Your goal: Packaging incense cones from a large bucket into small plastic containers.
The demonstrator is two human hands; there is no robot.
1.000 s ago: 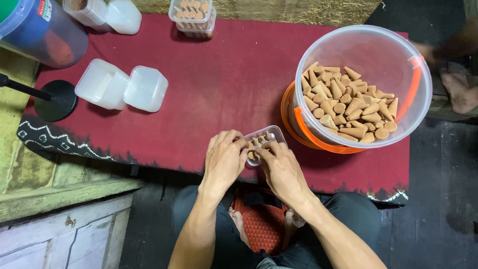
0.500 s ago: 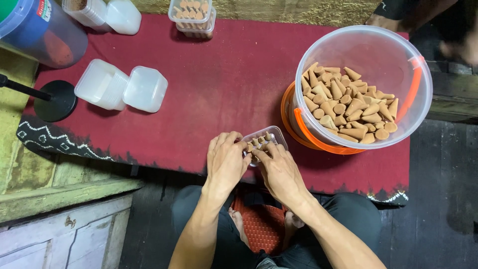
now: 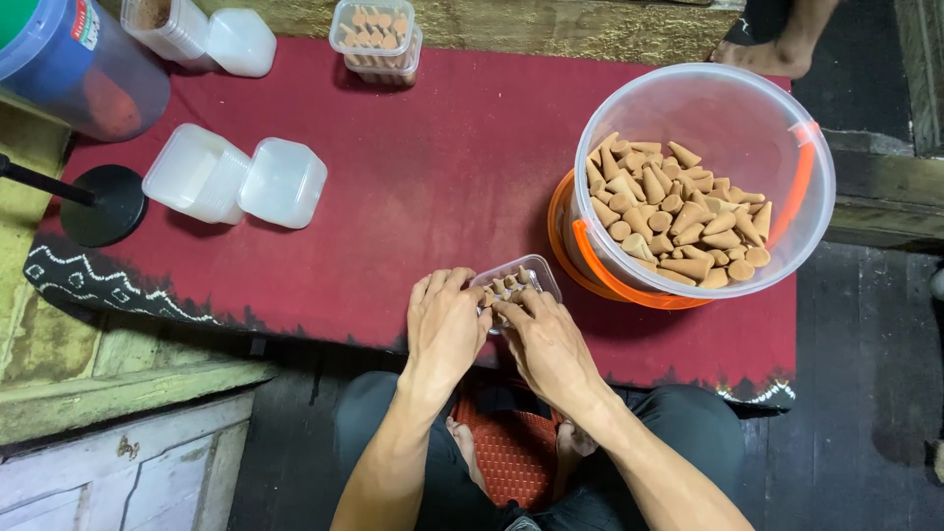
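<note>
- The person sits cross-legged at the near edge of a low counter covered with a dark red cloth; both forearms reach forward from the lap and meet at the middle of that edge.
- A big clear bucket with an orange handle stands on the right of the counter, just beside the hands, about a third full of tan cone-shaped pieces heaped loosely.
- The left hand lies palm down, fingers curled forward and together, their tips resting against the left rim of a small clear plastic box.
- The right hand is also palm down, angled in from the right, with its fingertips bent over the box's near side and touching the cones inside; whether it pinches a single cone I cannot tell.
- The small box sits at the counter's front edge, touching both hands and close to the bucket's base. It is shallow, with rounded corners, and holds a few tan cones standing packed together, points up; its near half is hidden under the fingers.
- Farther left lie two empty clear boxes; a filled stack of boxes stands at the far edge.
</note>
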